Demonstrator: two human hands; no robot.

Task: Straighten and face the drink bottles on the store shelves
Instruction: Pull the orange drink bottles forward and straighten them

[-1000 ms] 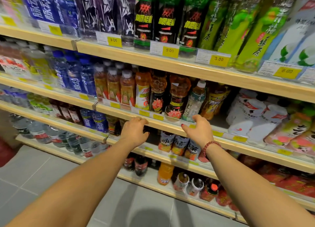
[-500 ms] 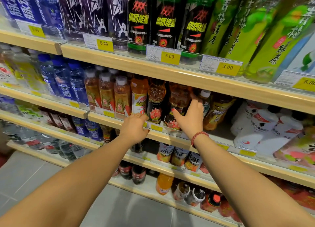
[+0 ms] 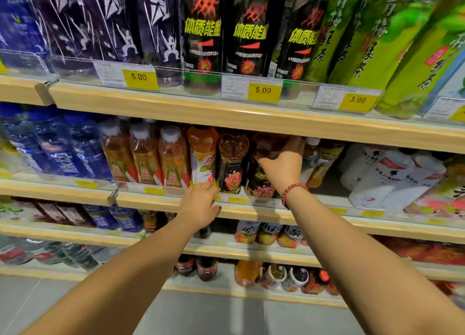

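My right hand (image 3: pixel 284 167) wraps around a brown drink bottle with a dark red-flowered label (image 3: pixel 261 183) on the second shelf (image 3: pixel 251 209), thumb on its left side and fingers on its upper right. To its left stands a matching brown bottle (image 3: pixel 232 163), then an orange bottle with a white label (image 3: pixel 202 156). My left hand (image 3: pixel 201 205) rests with fingers spread on the shelf's front edge, fingertips touching the base of the orange bottle. It holds nothing.
Amber tea bottles with white caps (image 3: pixel 146 153) and blue bottles (image 3: pixel 63 146) fill the shelf to the left; white bottles (image 3: pixel 387 173) lie tilted at the right. Tall black, purple and green bottles stand on the upper shelf (image 3: pixel 226 113). Lower shelves hold more drinks above grey floor tiles.
My right hand rose from the shelf edge up to the brown bottle and closed around it. My left hand slid right along the shelf edge. The view moved closer to the shelves.
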